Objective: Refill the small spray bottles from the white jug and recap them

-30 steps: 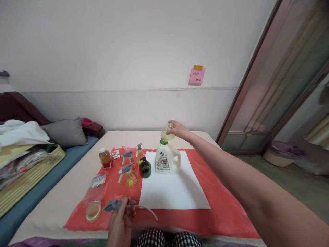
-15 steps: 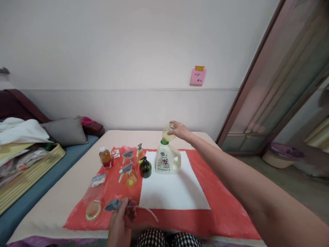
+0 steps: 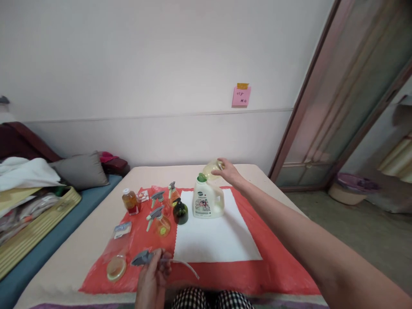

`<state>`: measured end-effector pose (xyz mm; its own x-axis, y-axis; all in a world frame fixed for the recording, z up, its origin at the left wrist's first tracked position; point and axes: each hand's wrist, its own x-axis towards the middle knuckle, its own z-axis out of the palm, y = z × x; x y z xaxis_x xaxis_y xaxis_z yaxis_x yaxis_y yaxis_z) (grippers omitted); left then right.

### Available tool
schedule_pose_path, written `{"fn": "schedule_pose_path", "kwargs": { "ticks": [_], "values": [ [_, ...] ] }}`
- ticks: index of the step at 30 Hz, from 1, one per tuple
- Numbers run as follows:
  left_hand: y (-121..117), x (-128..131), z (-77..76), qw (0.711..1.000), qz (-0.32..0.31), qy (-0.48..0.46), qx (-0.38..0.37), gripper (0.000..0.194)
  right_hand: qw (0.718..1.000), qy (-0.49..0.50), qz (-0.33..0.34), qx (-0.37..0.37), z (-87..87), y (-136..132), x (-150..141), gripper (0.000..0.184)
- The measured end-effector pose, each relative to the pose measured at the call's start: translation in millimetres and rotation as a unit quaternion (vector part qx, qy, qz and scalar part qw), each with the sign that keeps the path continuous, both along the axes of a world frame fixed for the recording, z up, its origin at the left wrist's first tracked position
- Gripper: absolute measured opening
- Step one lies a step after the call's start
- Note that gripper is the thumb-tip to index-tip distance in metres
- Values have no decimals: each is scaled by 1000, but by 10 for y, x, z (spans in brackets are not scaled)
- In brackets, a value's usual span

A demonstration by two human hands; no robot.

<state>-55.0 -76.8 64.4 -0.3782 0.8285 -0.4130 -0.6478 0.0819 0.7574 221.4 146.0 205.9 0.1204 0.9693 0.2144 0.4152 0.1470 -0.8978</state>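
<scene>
My right hand is closed around the base of a clear, yellowish bottle. The bottle lies tilted over the jug, its neck end at the green mouth of the white detergent jug. That jug stands upright on a white cloth, its handle to the right. Low in front, my left hand grips a grey trigger spray head; its thin clear tube points right. Left of the jug are a dark green pump bottle and several trigger spray bottles.
A bottle of amber-red liquid, a small packet and a round clear lid-like dish lie at the left on red plastic sheeting. A grey pillow rests farther left. The wall behind carries a pink note.
My right hand has tipped the yellowish bottle from steeply inverted to nearer level, its base now lower and farther right. My left hand still holds the spray head. The view has shifted slightly.
</scene>
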Motion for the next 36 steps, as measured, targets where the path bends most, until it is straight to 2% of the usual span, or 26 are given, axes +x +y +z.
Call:
{"fn": "schedule_pose_path", "kwargs": {
  "ticks": [4,8,12,15,19,22,26,30,36],
  "values": [
    [-1,28,-38,1000,-12,10,10,17,993,114,-31,-20,-252,-201,97,73],
    [-4,77,-28,1000,-12,13,8,19,963,256,-56,-55,-612,-447,125,61],
    [-9,159,31,1000,-13,14,-1,13,902,412,-15,-126,-976,-692,123,38],
    [-22,212,66,1000,-17,17,-1,8,845,508,17,-167,-1211,-924,137,30],
    [-33,243,81,999,-23,25,22,9,786,588,26,-190,-1525,-1349,155,32],
    [-14,270,88,999,-2,17,34,10,746,635,33,-196,-1746,-1705,156,41],
    [17,359,53,999,5,8,39,14,695,685,54,-211,-1938,-2107,161,51],
    [-12,471,-43,999,-26,39,17,27,691,684,57,-227,-2038,-2326,178,46],
    [-56,522,-117,990,-112,85,-15,49,729,649,40,-211,-2113,-2394,140,44]
  ]
}}
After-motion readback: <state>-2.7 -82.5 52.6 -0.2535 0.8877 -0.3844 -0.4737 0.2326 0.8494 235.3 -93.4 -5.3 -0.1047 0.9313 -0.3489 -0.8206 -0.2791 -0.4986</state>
